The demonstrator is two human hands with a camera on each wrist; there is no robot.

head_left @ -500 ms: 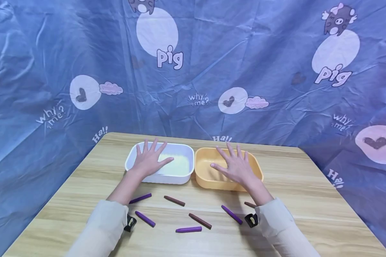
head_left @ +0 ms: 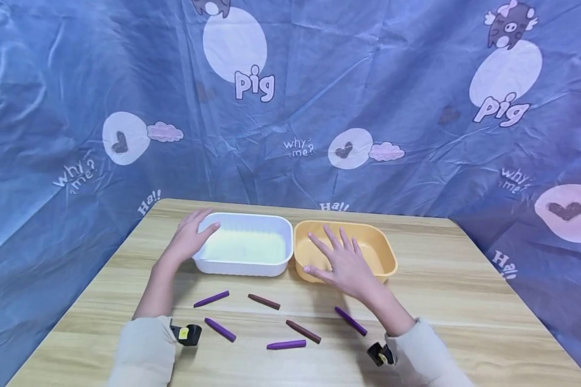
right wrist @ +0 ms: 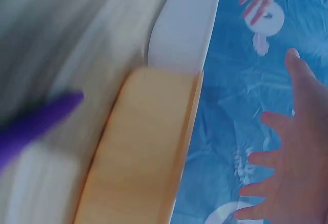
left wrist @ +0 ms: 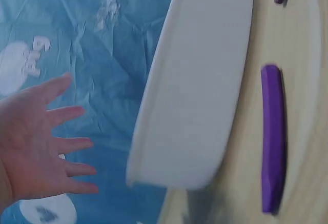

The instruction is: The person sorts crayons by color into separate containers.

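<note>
My left hand [head_left: 188, 237] hovers at the left end of the white bin [head_left: 244, 269], fingers extended and thumb over its rim. The right hand [head_left: 344, 263], fingers spread, is over the front part of the yellow-orange bin [head_left: 388, 258]. Neither hand holds anything. In the left wrist view the palm shows bare beside the white bin's wall [left wrist: 192, 80]. Several purple crayons lie in front of the bins, among them one at left [head_left: 211, 299] and one near the right wrist [head_left: 351, 321]. Two brown crayons, a farther one [head_left: 263, 301] and a nearer one [head_left: 303, 331], lie between them.
Both bins stand side by side, nearly touching, toward the back of the wooden table [head_left: 465, 301]. A blue printed curtain [head_left: 290, 107] hangs behind and around it. Black wrist devices [head_left: 188, 335] sit at both sleeve cuffs.
My left hand has moved left from over the white bin to its left end. The right hand has shifted slightly left and nearer; a brown crayon beside its forearm is now hidden.
</note>
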